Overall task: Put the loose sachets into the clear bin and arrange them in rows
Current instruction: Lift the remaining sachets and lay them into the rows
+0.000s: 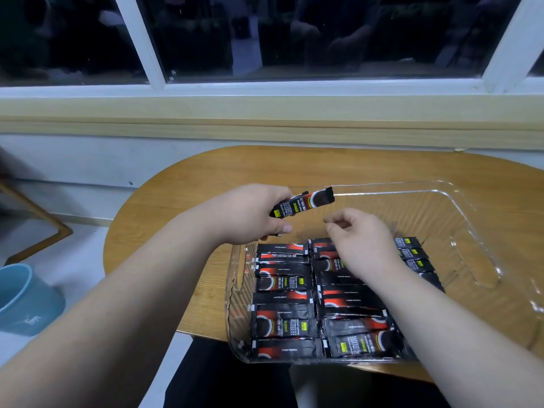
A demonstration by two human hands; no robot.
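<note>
Under the clear bin point(441, 192), the wooden table point(206, 172) carries everything. In the bin's near half, laid sachets point(282, 307) sit in side-by-side rows, long axes across the bin. Above the bin's far-left corner, my left hand point(253, 214) curls its fingers round the held sachet point(306, 202), possibly several, kept as stock. Its long axis slants, free end up toward the bin's far right. Over the bin's middle my right hand point(363, 241) hovers, fingers loosely curled, nothing in them; probably ready to take it.
</note>
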